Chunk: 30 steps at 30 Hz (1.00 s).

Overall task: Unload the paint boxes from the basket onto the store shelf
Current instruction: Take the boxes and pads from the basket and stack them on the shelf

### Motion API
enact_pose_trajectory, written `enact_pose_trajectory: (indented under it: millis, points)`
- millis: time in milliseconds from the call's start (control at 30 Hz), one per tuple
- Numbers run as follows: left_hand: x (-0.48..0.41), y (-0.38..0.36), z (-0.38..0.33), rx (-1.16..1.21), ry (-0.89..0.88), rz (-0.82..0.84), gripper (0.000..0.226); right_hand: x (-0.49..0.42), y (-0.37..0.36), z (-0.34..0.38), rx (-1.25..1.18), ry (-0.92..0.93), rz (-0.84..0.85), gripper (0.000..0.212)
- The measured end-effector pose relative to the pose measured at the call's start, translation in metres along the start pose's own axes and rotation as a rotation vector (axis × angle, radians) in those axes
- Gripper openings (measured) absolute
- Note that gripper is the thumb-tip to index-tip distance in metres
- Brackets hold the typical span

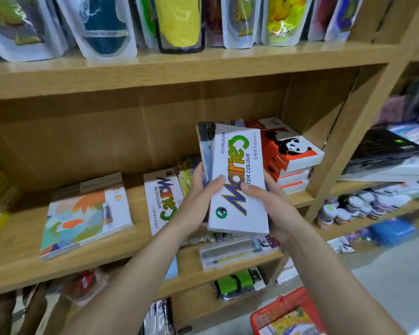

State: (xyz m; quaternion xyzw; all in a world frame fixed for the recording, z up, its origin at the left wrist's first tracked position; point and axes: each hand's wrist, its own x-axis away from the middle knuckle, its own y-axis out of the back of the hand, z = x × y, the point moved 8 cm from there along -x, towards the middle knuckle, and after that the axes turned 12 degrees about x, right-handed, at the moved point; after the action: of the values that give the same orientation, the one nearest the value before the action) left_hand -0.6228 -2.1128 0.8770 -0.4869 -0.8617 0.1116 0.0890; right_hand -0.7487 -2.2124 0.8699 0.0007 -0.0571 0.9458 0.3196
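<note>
1. Head view: I hold a white Marie's box of water colours in both hands, raised in front of the middle wooden shelf and not resting on it.
2. My left hand grips the box's left long edge. The thumb curls over the front beside the purple lettering, and the fingers are tucked behind, out of sight.
3. My right hand grips the right long edge, with the thumb laid across the front and the fingers curled round the back.
4. A second box sits right behind the white one, touching it, its grey side showing past the upper left edge. I cannot tell which hand carries it.
5. On the shelf board just left of my left hand, another Marie's box lies flat.
6. Further left, an abstract-print box in orange, teal and white also lies flat.
7. Right of the held box, a stack of red-and-white panda boxes sits at the right end of the same compartment, near the upright.
8. The red basket is low in the right corner of the view, beneath my right forearm, with something colourfully printed inside.
9. Hanging pouches line the shelf above.
10. Small jars crowd the neighbouring unit to the right.
</note>
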Motion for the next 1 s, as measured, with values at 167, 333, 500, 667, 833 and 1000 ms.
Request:
enact_pose_trajectory:
  millis: [167, 333, 500, 667, 833, 1000]
  points:
    - [-0.026, 0.035, 0.005, -0.989, -0.281, 0.038, 0.065, 0.011, 0.05, -0.003, 0.074, -0.053, -0.072, 0.082]
    - [-0.026, 0.053, 0.039, -1.403, -0.317, 0.178, 0.083, 0.013, 0.055, -0.017, 0.121, -0.102, -0.078, 0.089]
    - [-0.023, 0.094, 0.029, -1.36, -0.317, 0.063, 0.074, 0.006, 0.063, -0.021, 0.178, -0.115, -0.117, 0.085]
    - [-0.02, 0.117, 0.024, -1.267, -0.229, 0.002, 0.072, -0.008, 0.056, -0.038, 0.183, -0.183, -0.155, 0.075]
    - [-0.005, 0.13, 0.013, -1.088, -0.219, -0.165, 0.089, -0.033, 0.042, -0.048, 0.173, -0.25, -0.149, 0.056]
    - [0.03, 0.168, 0.029, -1.214, -0.001, -0.386, 0.1, -0.054, 0.044, -0.046, 0.272, -0.299, -0.214, 0.033]
